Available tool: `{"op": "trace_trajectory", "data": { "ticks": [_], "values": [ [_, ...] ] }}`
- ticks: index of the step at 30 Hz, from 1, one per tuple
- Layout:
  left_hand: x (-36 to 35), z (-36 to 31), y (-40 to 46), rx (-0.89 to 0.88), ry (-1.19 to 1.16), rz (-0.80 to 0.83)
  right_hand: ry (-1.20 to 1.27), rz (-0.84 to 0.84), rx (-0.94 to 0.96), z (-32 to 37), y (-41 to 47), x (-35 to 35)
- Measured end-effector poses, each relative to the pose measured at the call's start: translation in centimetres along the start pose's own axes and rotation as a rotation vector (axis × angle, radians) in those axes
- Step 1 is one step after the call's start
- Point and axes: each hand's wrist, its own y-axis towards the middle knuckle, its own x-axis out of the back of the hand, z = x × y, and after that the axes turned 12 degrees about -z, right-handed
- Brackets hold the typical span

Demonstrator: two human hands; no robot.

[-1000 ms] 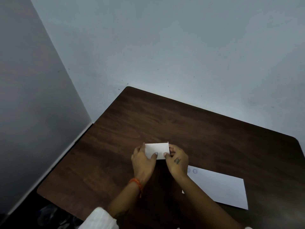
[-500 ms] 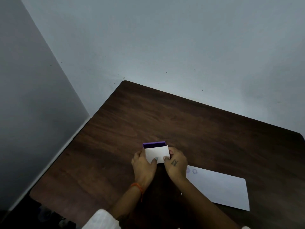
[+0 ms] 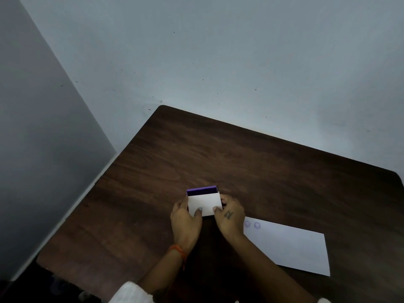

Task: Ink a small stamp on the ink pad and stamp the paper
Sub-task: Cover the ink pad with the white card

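A small white box (image 3: 204,205) with a purple ink pad (image 3: 201,190) showing at its far end is held near the middle of the table (image 3: 273,171), towards the near edge. It is gripped on both sides: the left hand (image 3: 185,219) and the right hand (image 3: 229,218) are closed around it, thumbs pressed on top. The sleeve is best steadied while the pad is slid straight out, so nothing tips. The paper (image 3: 290,246), already bearing two faint round marks (image 3: 252,224), lies just beside the right hand, by the near edge. No stamp is seen.
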Motion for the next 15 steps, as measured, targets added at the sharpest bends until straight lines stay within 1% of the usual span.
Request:
{"op": "trace_trajectory", "data": {
  "ticks": [4, 15],
  "values": [
    [0.11, 0.12, 0.03, -0.019, -0.008, -0.008, -0.009, -0.004, 0.017, 0.01, 0.13, -0.13],
    [-0.13, 0.45, 0.84, 0.018, 0.026, 0.007, -0.024, -0.001, 0.024, -0.25, 0.47, -0.39]
  ]
}}
